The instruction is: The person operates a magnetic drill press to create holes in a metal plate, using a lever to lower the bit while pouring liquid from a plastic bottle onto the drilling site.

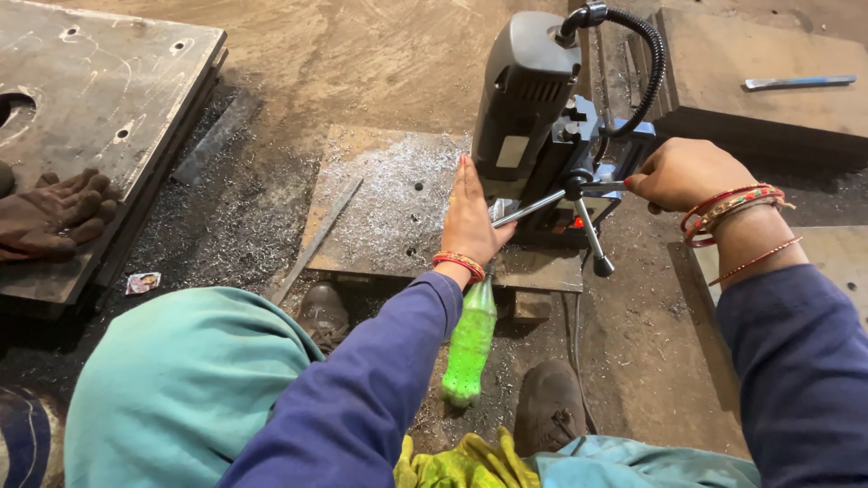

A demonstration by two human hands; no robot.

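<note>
Steel plate (380, 203) lay flat on the floor, dusted with bright metal shavings, a few small holes in it. Drill machine (533, 108) stood on the plate's right part, dark housing, black hose looping off its top. Left hand (470, 217) was laid open, fingers straight and pressed together, palm against the machine's lower left side, red bangles at the wrist. Right hand (683, 172) was closed round one spoke of the feed handle (579, 203) on the machine's right side; other spokes stuck out toward the left and near. Green plastic bottle (470, 343) sat below the left wrist, near edge of plate, neck up. Dark shoe (547, 407) was just right of the bottle. Worn brown gloves (54, 212) rested on another plate (99, 81) far left. Blue-grey bar (800, 82) lay on a slab far right.
</note>
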